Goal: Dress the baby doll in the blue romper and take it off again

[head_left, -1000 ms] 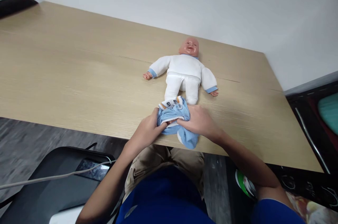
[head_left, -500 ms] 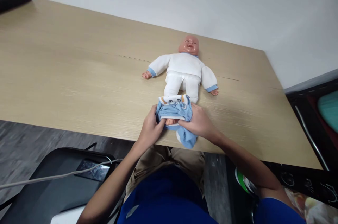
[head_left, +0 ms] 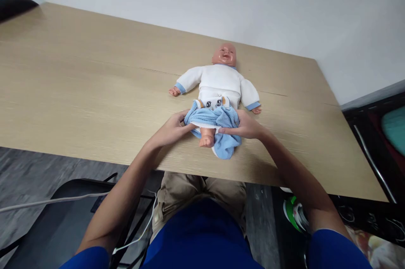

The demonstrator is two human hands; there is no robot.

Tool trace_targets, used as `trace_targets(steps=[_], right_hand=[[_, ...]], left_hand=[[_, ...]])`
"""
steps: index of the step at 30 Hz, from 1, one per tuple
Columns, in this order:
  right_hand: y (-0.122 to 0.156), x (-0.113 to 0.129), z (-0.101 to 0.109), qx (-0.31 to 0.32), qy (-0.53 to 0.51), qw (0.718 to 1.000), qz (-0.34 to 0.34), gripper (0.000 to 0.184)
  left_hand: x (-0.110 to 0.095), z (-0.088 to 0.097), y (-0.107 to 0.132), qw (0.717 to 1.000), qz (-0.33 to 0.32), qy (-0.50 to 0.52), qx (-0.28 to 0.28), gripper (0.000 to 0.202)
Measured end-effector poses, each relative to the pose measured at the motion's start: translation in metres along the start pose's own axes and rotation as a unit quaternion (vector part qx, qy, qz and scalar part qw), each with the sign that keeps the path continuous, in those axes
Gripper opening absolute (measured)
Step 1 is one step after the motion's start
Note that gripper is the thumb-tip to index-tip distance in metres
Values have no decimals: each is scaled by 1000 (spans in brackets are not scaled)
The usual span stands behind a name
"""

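Note:
On its back lies a baby doll (head_left: pixel 221 81) in a white top with blue cuffs, its head toward the wall. Blue terry pants (head_left: pixel 210 117) with a white waistband and printed eyes are bunched over its legs. My left hand (head_left: pixel 174 129) grips the bunched cloth on the left, thumb along the white-edged cuff. The right side of the cloth is pinched by my right hand (head_left: pixel 248 125), its thumb at the same cuff. One bare doll foot (head_left: pixel 207 138) sticks out between my hands. The other foot is hidden; a loose blue leg of the pants hangs beside it.
The wooden table (head_left: pixel 95 91) runs up to a white wall. A black folding chair (head_left: pixel 47 226) with a white cable (head_left: pixel 136 239) stands at lower left. At right are a dark rack (head_left: pixel 373 155) and a green-and-white round object (head_left: pixel 292 214).
Both hands have moved up the doll's legs, away from me, drawing the pants along. The foot, formerly mostly inside the cuff, now sticks out past it.

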State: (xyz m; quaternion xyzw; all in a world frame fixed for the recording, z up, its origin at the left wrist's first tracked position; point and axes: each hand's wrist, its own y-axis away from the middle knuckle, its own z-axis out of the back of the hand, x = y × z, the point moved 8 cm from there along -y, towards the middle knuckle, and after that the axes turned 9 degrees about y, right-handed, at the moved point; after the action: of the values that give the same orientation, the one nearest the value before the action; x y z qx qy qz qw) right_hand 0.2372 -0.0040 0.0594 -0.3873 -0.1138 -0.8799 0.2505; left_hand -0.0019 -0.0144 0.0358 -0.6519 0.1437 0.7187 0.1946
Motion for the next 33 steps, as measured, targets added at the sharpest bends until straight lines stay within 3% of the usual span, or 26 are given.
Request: trace_targets(steps=[4,8,12,15,18,22,24,27,33], right_hand=[[9,-27,0,-39,-125,990,-43,64],[10,-53,-8,-61,-248,964,-78,77],[10,-65,-12,-68,-317,941,-95,84],[12,-67,-12,-70,-325,937,-104,89],[14,-68,-12,-69,-316,940,-106,96],[14,-69,-14,-71,-316,940,-107,96],[13,-70,-14,-73,-314,941,-103,93],[12,-72,-11,-65,-282,952,-100,85],[16,-64,-10,31,-247,966,-73,69]], left_hand=[[-2,6,2,1000,17,-4,18,61],[-14,10,-4,999,-14,-37,31,65],[-38,18,-27,992,-60,-106,-10,92],[-61,8,-54,978,-95,-186,-10,89],[-75,-19,-86,965,-86,-238,76,66],[-73,-45,-119,954,18,-230,194,47],[-73,-54,-126,947,46,-196,251,41],[-78,-68,-128,932,36,-134,335,35],[-66,-77,-129,924,60,-49,374,37]])
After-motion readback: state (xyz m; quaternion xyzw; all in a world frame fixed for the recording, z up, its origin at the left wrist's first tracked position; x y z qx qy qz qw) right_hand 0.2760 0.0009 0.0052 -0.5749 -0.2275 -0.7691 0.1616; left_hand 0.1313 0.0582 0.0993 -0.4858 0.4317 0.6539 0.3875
